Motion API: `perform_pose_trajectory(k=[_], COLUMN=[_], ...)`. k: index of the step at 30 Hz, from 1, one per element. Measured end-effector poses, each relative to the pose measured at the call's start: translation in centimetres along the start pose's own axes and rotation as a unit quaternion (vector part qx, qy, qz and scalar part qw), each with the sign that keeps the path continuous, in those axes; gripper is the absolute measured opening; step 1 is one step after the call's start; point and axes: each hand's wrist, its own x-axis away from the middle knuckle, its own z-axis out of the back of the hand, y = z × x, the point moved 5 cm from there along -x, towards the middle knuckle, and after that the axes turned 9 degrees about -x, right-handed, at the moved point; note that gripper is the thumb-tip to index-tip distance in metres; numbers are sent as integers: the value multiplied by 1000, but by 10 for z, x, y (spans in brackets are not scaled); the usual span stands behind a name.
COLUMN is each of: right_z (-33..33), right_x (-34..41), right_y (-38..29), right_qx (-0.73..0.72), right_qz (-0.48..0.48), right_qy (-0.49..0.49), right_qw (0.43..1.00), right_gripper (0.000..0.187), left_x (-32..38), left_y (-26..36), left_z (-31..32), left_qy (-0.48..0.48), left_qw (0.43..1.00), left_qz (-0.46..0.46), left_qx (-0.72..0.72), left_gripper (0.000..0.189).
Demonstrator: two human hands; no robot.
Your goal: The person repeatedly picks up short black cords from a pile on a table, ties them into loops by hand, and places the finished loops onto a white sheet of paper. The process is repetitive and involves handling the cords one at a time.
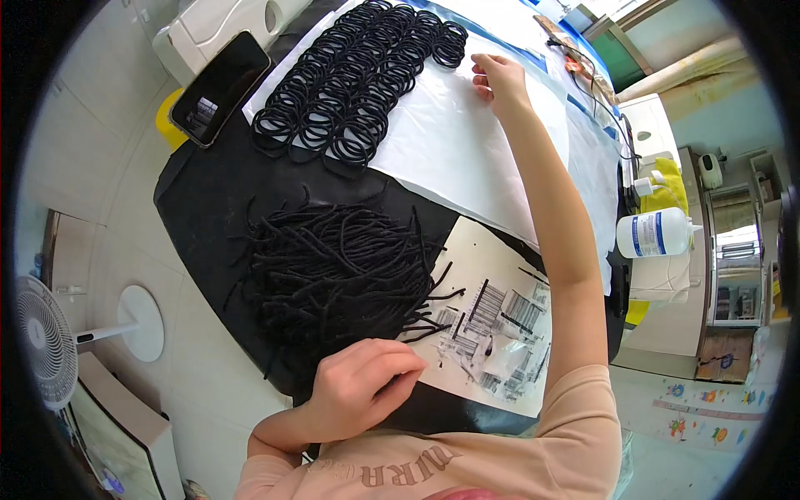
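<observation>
Rows of black elastic cord rings [340, 75] overlap on a white sheet [462, 144] towards the top of the picture. My right hand [498, 81] reaches over the sheet, just right of the end of the last row, its fingers curled; whether it holds a ring cannot be seen. A heap of loose black cord pieces [344, 269] lies on the black tabletop nearer my body. My left hand [369, 387] is at the near edge of this heap, thumb and fingers bent together, with nothing clearly visible between them. Beside it lies a cream card [465, 250] with black smears and glue-like residue.
A smartphone [220, 87] leans at the table's left edge. On the right stand a white plastic bottle [653, 232] with a nozzle and a yellow cloth [664, 187]. A cable [594, 75] lies at the far right. A white fan [47, 340] stands on the floor at left.
</observation>
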Motion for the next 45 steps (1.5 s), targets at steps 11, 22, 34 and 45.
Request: perform_pose_trajectory(k=[11,22,34,45], right_z=[34,81,76,127], right_x=[170,298,402,431], right_y=[-35,-35,-73,-17], right_qx=[110,229,151,-194], right_qz=[30,130,363,-32], right_qy=[-209,-318,-386,-422], right_qw=[971,911,835,885], right_gripper=[17,6,81,50], left_x=[4,6,19,34], left_y=[8,4,81,71], left_z=[-2,-4,-28,-81], left_qy=[173,193,132,40], left_qw=[951,947,956,909], left_qz=[14,54,-50,68], left_qx=[-255,-251,258,409], left_gripper=[32,17,16,22])
